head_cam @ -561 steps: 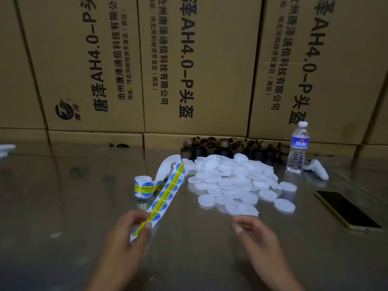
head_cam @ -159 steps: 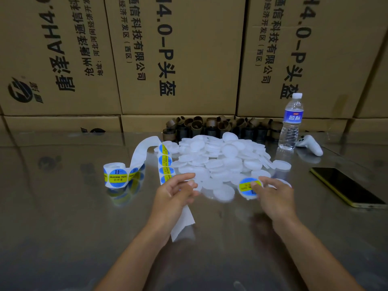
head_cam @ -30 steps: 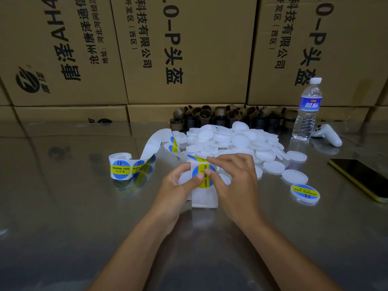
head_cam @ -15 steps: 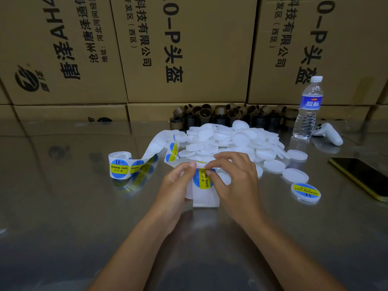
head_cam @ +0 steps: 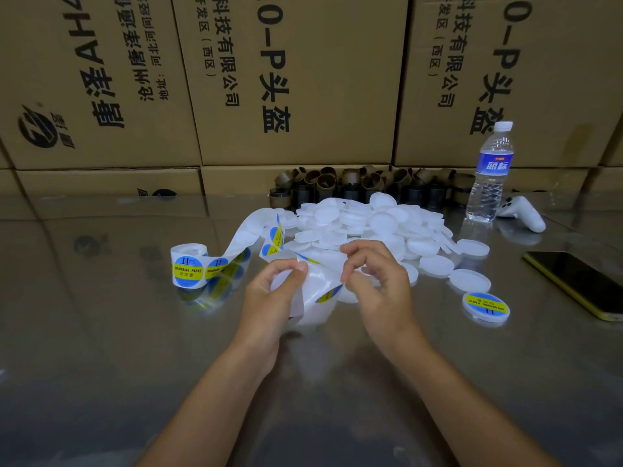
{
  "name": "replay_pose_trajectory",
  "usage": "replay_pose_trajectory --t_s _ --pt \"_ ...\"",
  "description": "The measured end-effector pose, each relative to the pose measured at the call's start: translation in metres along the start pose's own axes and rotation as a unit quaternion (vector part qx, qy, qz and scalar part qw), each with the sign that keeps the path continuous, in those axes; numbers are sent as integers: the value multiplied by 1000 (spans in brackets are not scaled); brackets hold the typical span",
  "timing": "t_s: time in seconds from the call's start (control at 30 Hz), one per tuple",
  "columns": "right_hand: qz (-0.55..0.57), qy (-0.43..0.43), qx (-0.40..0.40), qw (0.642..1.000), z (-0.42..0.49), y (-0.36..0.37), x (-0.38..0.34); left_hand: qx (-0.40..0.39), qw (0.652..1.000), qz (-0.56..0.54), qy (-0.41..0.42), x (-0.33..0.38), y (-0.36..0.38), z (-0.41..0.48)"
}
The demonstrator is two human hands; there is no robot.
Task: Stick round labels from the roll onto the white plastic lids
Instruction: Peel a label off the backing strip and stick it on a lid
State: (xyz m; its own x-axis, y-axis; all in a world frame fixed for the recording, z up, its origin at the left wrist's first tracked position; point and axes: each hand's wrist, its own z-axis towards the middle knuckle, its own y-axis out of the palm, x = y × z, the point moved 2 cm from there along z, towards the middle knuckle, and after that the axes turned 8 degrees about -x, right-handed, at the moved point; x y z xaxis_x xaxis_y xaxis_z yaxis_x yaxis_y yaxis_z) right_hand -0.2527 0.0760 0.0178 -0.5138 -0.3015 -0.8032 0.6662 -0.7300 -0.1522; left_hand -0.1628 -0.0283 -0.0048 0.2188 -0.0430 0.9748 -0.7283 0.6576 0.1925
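Reaching in from 6 o'clock with both bare forearms, meeting up just past the middle of the shiny table [head_cam: 101,332]. Curling the left hand [head_cam: 269,298] with the palm facing 3 o'clock, pinching the white backing strip [head_cam: 312,308] between thumb and forefinger. Bunching the right hand [head_cam: 377,284] up narrow too, fingers curled in, fingertips [head_cam: 347,276] nipping the blue-and-yellow round label [head_cam: 328,294] by its edge. Holding the two hands close together but not quite touching, with that label hanging between them, turned nearly edge-on, so not really managing to read it.

Seeing the strip looping off toward 11 o'clock of the hands and then down to the roll [head_cam: 188,269], standing on its flat end at roughly 9 o'clock, well apart from the left hand. Looking at the heap of white plastic lids [head_cam: 364,227] from 12 to 1 o'clock, starting just behind the right knuckles. Spotting one labelled lid [head_cam: 485,306] lying flat at 3 o'clock, near the right hand and apart from the heap.

Further out, noticing a dark phone [head_cam: 580,284] at 3 o'clock, a water bottle [head_cam: 490,173] and a white controller [head_cam: 522,214] at 1 o'clock, a row of brown cardboard tubes [head_cam: 364,183] behind the heap at 12, and printed cartons [head_cam: 296,79] stacked behind all of it.
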Motion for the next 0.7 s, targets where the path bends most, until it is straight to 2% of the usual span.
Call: replay_pose_trajectory --t_s 0.07,0.17,0.33,0.47,0.6,0.7 --pt "122 41 9 992 3 -3 2 3 1000 8 3 2 1 -1" --pt "211 87 39 973 8 -9 5 6 1000 22 10 2 0 -2" --pt "246 144 83 955 9 -13 8 48 996 58 56 0 -4 0" --pt "262 172 95 945 9 -15 6 81 993 42 69 1 -7 0" --pt "260 183 72 945 8 -13 3 137 986 33 88 5 -12 2" --pt "270 186 48 944 6 -12 2 145 982 25 120 10 -13 2"
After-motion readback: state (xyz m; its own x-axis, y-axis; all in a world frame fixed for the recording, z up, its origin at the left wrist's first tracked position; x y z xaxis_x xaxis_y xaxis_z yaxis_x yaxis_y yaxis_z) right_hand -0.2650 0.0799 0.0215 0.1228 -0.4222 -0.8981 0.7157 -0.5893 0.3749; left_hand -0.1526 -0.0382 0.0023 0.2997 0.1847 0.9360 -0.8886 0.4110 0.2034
